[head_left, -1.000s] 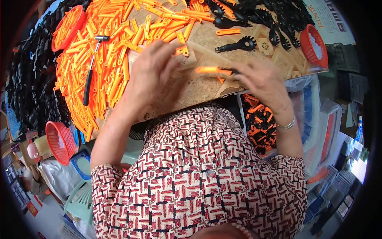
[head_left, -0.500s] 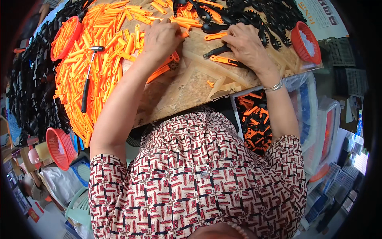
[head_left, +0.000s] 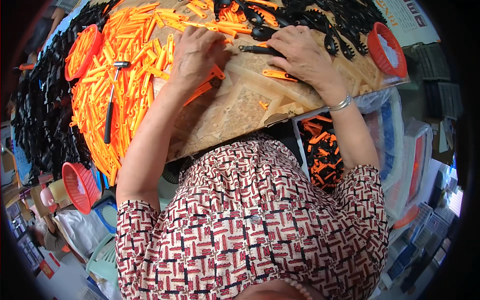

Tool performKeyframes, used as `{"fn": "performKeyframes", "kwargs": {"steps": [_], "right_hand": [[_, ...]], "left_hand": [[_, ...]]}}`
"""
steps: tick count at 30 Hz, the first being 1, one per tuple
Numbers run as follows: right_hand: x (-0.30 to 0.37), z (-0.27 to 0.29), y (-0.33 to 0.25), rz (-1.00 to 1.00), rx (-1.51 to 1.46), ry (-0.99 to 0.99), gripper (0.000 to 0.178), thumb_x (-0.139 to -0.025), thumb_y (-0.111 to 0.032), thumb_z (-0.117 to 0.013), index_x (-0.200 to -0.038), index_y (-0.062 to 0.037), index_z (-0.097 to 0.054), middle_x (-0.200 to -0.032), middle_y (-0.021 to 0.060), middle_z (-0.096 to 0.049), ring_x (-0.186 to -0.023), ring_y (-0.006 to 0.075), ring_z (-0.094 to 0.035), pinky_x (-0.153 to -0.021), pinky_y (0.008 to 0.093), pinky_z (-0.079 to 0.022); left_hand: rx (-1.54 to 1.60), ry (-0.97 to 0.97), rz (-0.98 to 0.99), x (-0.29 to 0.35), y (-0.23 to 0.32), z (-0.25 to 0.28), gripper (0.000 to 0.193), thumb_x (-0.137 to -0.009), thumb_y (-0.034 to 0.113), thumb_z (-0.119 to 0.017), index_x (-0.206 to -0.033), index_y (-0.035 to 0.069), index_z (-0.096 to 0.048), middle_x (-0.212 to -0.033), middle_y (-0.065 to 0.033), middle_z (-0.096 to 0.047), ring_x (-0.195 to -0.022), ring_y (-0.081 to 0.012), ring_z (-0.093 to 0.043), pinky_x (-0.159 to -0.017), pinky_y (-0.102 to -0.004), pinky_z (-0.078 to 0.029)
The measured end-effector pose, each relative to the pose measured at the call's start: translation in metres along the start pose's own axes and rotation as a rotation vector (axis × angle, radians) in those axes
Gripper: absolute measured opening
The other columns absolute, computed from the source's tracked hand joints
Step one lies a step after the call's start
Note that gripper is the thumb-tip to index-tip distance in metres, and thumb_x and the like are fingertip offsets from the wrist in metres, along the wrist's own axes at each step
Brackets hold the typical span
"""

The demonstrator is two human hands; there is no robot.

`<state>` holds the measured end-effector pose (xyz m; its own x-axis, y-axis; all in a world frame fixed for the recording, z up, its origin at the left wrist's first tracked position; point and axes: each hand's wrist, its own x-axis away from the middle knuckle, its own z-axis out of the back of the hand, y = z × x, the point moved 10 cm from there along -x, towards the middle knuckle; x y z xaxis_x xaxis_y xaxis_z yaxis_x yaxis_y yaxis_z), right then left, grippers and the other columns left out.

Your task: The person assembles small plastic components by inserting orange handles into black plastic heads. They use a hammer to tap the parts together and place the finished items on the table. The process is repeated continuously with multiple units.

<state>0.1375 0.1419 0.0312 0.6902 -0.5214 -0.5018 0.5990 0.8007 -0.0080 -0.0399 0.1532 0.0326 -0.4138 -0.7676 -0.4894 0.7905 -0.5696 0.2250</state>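
My left hand is over the front of the orange pile, fingers curled inward. A sliver of an orange handle piece shows at its fingertips; the rest is hidden. Orange handle pieces lie on the table under that wrist. My right hand is closed around a black utensil shaft, its narrow end pointing left toward my other hand. Below the right palm lies an orange handle with a black part running under the hand.
Left stands a big heap of orange handles with a hammer on it. Black utensil heads are piled far right. Red baskets stand on the table. Below its front edge, a box holds orange and black pieces.
The black shaft has moved away from me and lies higher at my right fingers. The orange piece at those fingertips no longer shows. My left hand has shifted slightly left and nearer.
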Motion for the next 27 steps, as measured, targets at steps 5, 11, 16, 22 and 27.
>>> {"fn": "performKeyframes", "kwargs": {"steps": [5,11,16,22,27], "right_hand": [[-0.007,-0.008,0.004,-0.059,0.033,-0.041,0.013,-0.086,-0.017,-0.070,-0.095,-0.0081,-0.067,-0.103,0.0057,-0.065,-0.101,0.0206,-0.060,-0.089,0.0354,-0.042],[-0.012,0.002,-0.008,-0.244,-0.562,-0.021,0.024,-0.092,-0.011,-0.059,-0.113,-0.0029,-0.067,-0.089,0.0093,-0.068,-0.071,0.0241,-0.065,-0.068,0.0345,-0.051],[0.014,-0.040,-0.053,-0.664,-1.570,-0.403,0.037,-0.107,-0.020,-0.047,-0.134,0.0011,-0.060,-0.087,0.0031,-0.066,-0.067,0.0050,-0.060,-0.060,0.0183,-0.048],[0.020,-0.047,-0.089,-0.715,-1.834,-0.447,0.036,-0.106,-0.020,-0.048,-0.127,0.0056,-0.061,-0.081,0.0113,-0.068,-0.056,0.0078,-0.060,-0.044,0.0174,-0.045],[0.019,-0.046,-0.102,-0.726,-1.912,-0.531,0.039,-0.105,-0.022,-0.047,-0.123,0.0101,-0.062,-0.075,0.0143,-0.069,-0.050,0.0110,-0.062,-0.040,0.0185,-0.046]], "left_hand": [[0.348,-0.005,0.170,0.004,0.009,0.022,0.016,-0.092,0.008,-0.071,-0.107,0.006,-0.067,-0.100,-0.0077,-0.067,-0.097,-0.0257,-0.065,-0.083,-0.0349,-0.052],[0.387,0.025,0.107,0.029,0.036,0.053,0.019,-0.089,0.006,-0.073,-0.107,0.010,-0.070,-0.091,-0.0079,-0.062,-0.074,-0.0235,-0.063,-0.064,-0.0338,-0.051],[0.334,0.058,0.040,0.044,0.044,0.075,0.019,-0.087,0.004,-0.074,-0.105,0.010,-0.071,-0.086,-0.0064,-0.064,-0.074,-0.0222,-0.066,-0.063,-0.0334,-0.052],[0.334,-0.044,0.034,0.058,0.052,0.080,0.021,-0.084,-0.002,-0.075,-0.103,0.006,-0.071,-0.091,-0.0082,-0.066,-0.082,-0.0234,-0.068,-0.069,-0.0334,-0.055],[0.360,-0.063,0.030,0.065,0.052,0.084,0.021,-0.083,-0.002,-0.075,-0.102,0.006,-0.072,-0.089,-0.0081,-0.066,-0.081,-0.0231,-0.067,-0.068,-0.0331,-0.053]]}}
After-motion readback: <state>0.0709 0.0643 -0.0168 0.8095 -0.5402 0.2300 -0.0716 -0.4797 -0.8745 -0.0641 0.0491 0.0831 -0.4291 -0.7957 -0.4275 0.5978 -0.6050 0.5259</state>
